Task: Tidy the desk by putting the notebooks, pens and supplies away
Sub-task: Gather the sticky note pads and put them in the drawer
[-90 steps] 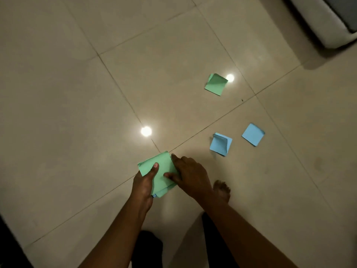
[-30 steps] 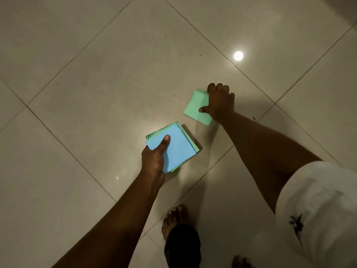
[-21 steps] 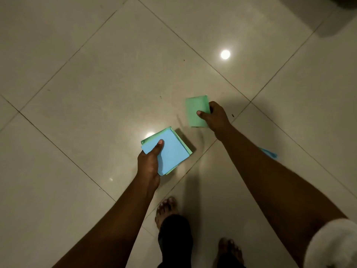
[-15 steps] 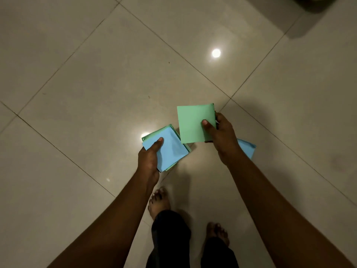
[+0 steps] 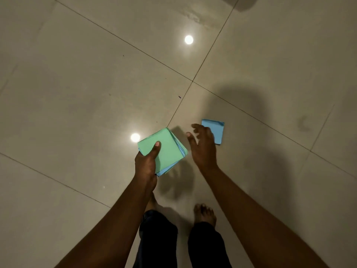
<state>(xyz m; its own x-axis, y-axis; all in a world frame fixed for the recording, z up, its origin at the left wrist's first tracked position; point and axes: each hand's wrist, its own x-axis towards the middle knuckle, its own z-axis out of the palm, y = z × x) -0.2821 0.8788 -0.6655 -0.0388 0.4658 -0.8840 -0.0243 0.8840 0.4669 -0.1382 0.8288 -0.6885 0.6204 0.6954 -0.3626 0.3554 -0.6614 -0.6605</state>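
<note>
- Head view, the only one: person stands barefoot on glossy floor tiles [image 5: 77,93] and looks straight down. No desk in frame.
- left hand [image 5: 146,161]: clamped on a stack of sticky notes [image 5: 168,151]. thumb [image 5: 157,145] lies on the green top sheet, fingers are hidden underneath. Blue sheets show at the stack's lower and right edges. The stack is held in the air, tilted, clear of the floor.
- right hand [image 5: 204,149]: fingers apart and loosely bent, holding nothing. It sits just right of the stack, not touching it.
- blue note [image 5: 216,132]: lies on the floor just past the right hand, one corner curled up. The hand covers its left edge from this angle. Can't tell whether the fingers touch it. Judging by the shadow on the tile, probably not.
- Other items: bare feet [image 5: 204,213] at the bottom of the frame, two lamp reflections [image 5: 188,39] on the tiles.
- Step in hand, my read: gathering scattered notes off the floor into the left-hand stack. Blue note is the only loose one in view.
- Next move calls for:
  - bend or crouch, right hand down onto the blue note
  - pinch at the curled corner, since a flat sheet on slick tile gives little else to catch
  - lay it on the stack and let the left thumb pin it
- Risk: the stack is loose and fanned, so easing the thumb to admit a sheet could spill it.
- Putting away is not yet started. Where the notes go isn't visible.
</note>
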